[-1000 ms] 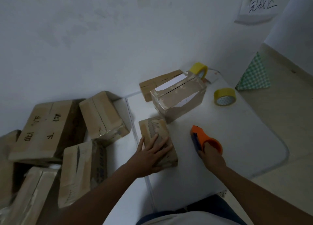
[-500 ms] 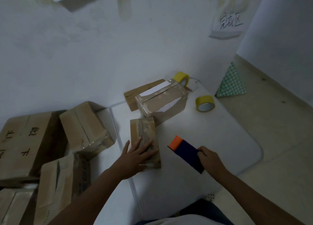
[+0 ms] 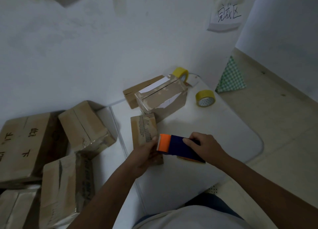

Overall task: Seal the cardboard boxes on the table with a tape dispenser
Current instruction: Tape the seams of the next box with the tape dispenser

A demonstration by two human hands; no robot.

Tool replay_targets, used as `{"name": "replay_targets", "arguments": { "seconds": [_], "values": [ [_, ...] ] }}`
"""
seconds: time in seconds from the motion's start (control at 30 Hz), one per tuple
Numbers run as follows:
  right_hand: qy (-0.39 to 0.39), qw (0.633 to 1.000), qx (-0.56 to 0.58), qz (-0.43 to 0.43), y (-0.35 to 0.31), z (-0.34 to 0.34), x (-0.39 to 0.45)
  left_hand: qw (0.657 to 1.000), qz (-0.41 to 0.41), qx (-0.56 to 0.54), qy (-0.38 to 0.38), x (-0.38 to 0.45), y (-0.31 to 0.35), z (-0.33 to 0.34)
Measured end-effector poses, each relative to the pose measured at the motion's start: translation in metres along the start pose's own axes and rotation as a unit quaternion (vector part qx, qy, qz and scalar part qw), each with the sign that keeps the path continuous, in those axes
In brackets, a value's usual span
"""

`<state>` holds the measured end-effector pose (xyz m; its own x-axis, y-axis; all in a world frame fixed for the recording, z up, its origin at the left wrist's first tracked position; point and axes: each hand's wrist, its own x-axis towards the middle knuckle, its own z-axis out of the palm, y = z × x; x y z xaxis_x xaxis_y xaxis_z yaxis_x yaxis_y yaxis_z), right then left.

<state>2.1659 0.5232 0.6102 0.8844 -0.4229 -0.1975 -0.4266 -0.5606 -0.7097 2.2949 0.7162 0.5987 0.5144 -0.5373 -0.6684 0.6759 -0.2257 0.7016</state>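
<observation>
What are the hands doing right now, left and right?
Left hand: fingers curled round the near end of the small cardboard box, thumb by the dispenser's orange end.
Right hand: grips the tape dispenser.

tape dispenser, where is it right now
In the head view the tape dispenser sits low and centre, gripped by the right hand, its orange end at the small cardboard box that the left hand holds.
</observation>
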Motion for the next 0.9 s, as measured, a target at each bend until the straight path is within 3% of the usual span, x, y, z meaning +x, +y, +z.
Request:
{"name": "replay_targets", "arguments": {
  "seconds": [0.37, 0.53, 0.67, 0.83, 0.9],
  "values": [
    [0.004, 1.000, -0.009, -0.017, -0.003, 0.002, 0.010, 1.000, 0.026, -0.002, 0.012, -0.009, 0.000, -0.002],
    [0.045, 0.997, -0.049, -0.036, -0.008, 0.007, 0.014, 0.992, 0.078, 0.073, 0.061, -0.013, -0.005, -0.004],
    [0.012, 0.995, -0.067, -0.071, -0.008, 0.010, 0.019, 0.988, 0.103, 0.091, 0.076, -0.013, -0.012, -0.011],
    [-0.023, 0.988, -0.125, -0.089, 0.015, -0.007, 0.019, 0.973, 0.121, 0.027, 0.195, -0.018, -0.022, -0.079],
    [-0.042, 0.985, -0.148, -0.080, 0.024, -0.012, 0.019, 0.976, 0.090, 0.039, 0.192, -0.022, -0.035, -0.098]
  ]
}}
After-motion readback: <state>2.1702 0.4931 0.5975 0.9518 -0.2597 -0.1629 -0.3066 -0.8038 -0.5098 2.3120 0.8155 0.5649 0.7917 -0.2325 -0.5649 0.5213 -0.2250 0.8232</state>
